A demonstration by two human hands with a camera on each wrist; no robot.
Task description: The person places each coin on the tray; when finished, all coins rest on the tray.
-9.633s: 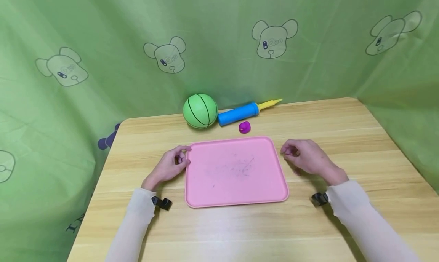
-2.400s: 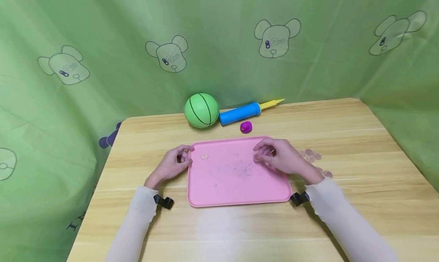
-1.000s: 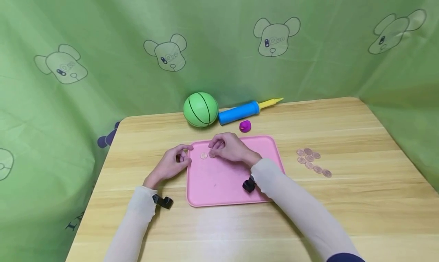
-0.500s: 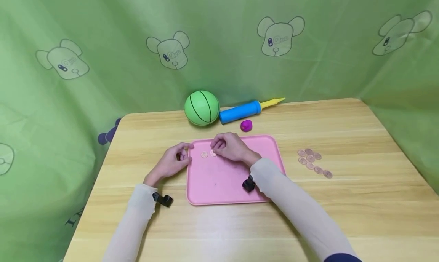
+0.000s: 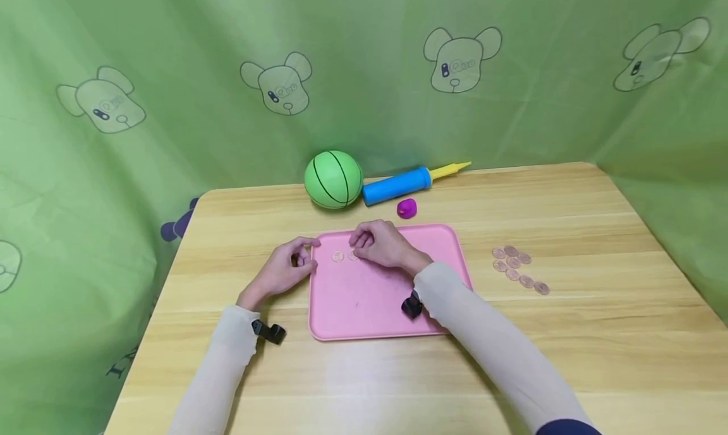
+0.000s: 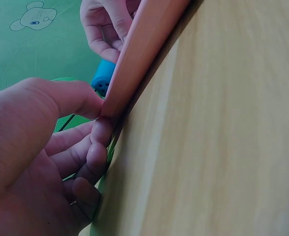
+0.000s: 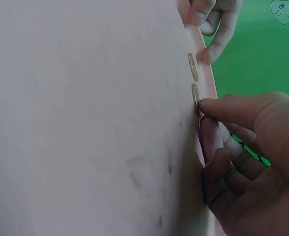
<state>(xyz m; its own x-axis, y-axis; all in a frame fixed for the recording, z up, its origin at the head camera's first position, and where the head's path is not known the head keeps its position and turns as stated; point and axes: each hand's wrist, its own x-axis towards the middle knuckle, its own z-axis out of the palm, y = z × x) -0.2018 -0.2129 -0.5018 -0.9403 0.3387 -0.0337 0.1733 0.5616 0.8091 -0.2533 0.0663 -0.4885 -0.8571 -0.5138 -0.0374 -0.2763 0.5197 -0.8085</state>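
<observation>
A pink tray lies flat on the wooden table. My left hand holds its left rim near the far corner, with thumb and forefinger against the edge. Inside that corner lies a copper-coloured coin. Just to its right is a second coin, on the tray surface, and my right hand has it between thumb and fingertips. The right fingers partly cover this coin in the head view. Several more coins lie in a loose cluster on the table, right of the tray.
Behind the tray stand a green ball with black lines and a blue hand pump with a yellow nozzle. A small purple rubber duck sits between pump and tray. A green curtain hangs along the table's back and sides.
The right hand has come from the coins at the right across the tray, bringing the second coin beside the first. Over the last second it barely moves. The left hand stays on the rim.
</observation>
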